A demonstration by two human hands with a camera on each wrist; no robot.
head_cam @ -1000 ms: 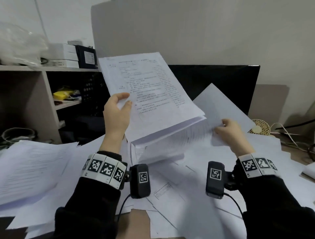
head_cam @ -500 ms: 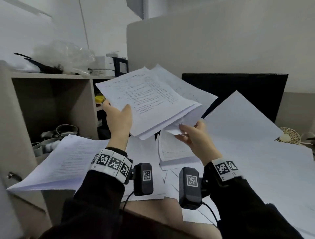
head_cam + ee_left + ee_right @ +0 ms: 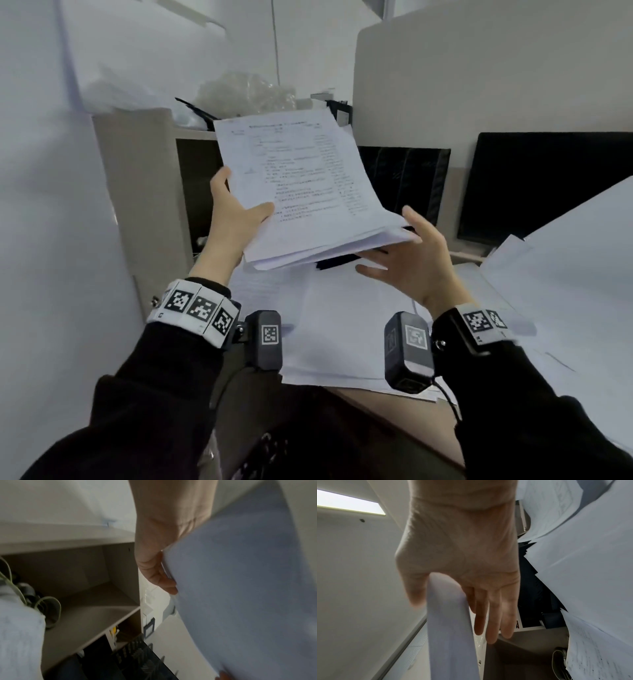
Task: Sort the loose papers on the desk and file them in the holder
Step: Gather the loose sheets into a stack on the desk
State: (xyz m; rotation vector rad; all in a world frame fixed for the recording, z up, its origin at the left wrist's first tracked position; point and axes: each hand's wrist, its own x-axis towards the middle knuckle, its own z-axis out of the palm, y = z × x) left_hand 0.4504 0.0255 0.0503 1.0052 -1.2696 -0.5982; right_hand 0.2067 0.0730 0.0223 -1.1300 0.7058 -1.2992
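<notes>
A thick stack of printed papers (image 3: 308, 192) is held up in the air, tilted, over the desk. My left hand (image 3: 236, 219) grips its lower left corner, thumb on the top sheet and fingers underneath (image 3: 164, 580). My right hand (image 3: 404, 260) is spread, fingers straight below the stack's right edge and thumb raised beside it; the stack's edge (image 3: 447, 615) runs between thumb and fingers. The black file holder (image 3: 404, 178) with upright dividers stands just behind the stack. Loose papers (image 3: 342, 325) cover the desk below.
A beige shelf unit (image 3: 144, 178) stands at the left with a clear plastic bag (image 3: 246, 92) on top and cables in a compartment (image 3: 42, 608). A dark monitor (image 3: 548, 181) is at the right, and a large sheet (image 3: 565, 274) leans in front of it.
The stack has moved left and up, in front of the holder and shelf. My right hand has let go of the sheets it held and now lies spread at the stack's right edge.
</notes>
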